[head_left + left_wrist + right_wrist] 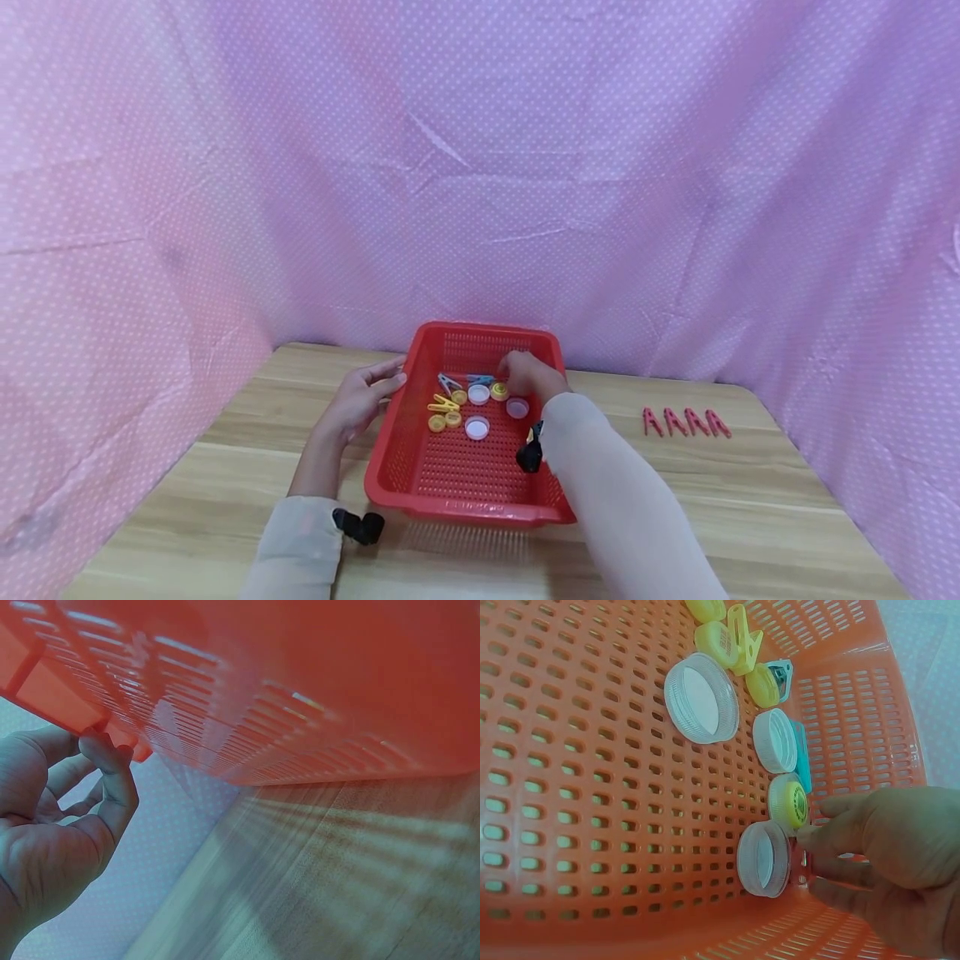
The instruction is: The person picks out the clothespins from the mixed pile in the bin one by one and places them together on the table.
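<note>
A red plastic basket stands on the table, holding bottle caps and clothes pegs. On its left side my left hand pinches the rim between thumb and fingers, also seen in the left wrist view. My right hand reaches inside at the far right, fingers bent down by a yellow-centred cap and a clear-sided cap. Whether those fingertips pinch anything is hidden against the red wall. Yellow pegs, a grey-blue peg and a blue peg lie among white caps and yellow caps.
Several red clothes pegs lie in a row on the wooden table, right of the basket. Pink dotted cloth hangs behind and along both sides. The basket walls stand around my right hand.
</note>
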### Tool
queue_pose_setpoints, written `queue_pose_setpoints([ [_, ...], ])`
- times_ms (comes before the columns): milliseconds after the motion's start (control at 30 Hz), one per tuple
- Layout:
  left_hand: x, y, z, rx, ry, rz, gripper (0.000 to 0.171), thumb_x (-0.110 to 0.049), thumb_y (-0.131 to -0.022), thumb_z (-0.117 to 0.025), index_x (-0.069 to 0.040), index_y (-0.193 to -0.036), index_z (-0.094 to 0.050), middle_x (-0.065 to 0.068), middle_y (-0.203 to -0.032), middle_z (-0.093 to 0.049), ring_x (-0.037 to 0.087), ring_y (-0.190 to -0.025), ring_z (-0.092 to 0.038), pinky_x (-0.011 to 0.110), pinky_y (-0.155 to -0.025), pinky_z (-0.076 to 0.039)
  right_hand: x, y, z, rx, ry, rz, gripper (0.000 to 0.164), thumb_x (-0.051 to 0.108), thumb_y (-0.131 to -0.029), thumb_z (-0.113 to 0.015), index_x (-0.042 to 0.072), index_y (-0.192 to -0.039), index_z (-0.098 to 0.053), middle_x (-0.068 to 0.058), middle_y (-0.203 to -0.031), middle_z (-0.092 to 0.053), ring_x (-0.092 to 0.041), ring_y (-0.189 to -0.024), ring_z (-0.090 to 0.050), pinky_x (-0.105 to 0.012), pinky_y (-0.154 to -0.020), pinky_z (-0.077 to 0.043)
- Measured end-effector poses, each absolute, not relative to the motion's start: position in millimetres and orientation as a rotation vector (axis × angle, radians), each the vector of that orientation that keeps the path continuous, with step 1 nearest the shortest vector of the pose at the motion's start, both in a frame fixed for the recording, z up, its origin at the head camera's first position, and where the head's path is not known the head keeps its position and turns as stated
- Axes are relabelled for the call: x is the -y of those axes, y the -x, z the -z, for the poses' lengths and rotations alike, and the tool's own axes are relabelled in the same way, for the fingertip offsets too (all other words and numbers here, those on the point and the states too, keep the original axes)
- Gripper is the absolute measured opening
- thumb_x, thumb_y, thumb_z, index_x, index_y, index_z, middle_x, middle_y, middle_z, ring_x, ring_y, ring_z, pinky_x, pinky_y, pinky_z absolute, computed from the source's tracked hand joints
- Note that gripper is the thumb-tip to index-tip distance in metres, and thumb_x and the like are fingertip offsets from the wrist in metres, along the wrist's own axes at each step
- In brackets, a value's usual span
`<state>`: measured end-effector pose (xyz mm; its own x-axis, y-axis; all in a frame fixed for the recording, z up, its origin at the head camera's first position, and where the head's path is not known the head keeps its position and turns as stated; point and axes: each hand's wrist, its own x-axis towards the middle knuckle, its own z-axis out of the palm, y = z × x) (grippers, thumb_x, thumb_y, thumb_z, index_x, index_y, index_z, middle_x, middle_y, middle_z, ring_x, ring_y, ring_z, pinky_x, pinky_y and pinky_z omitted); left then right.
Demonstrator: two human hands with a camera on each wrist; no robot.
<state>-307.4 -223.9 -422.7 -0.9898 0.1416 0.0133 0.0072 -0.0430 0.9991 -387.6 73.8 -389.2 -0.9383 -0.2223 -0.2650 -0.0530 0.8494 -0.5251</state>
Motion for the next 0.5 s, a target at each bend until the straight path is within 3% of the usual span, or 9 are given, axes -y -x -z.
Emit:
queue_pose_setpoints([
  [500,223.6,306.6,421.9,-2.094,-0.174,-2.201,0.053,-0.015,-0.103,-0.062,-0.006,-0.153,-0.047,0.02,-0.137,-0.056,0.018,-0.103,-0.068,0.034,-0.085,-0.061,-69.7,379.5,388.0,-2.604,0.454,0.732,0.049,-0.006,-0.08,-0.081,0.014,-0.124,-0.073,-0.007,-0.115,-0.069,-0.025,-0.106,-0.06,-0.048,-0.097,-0.055],
])
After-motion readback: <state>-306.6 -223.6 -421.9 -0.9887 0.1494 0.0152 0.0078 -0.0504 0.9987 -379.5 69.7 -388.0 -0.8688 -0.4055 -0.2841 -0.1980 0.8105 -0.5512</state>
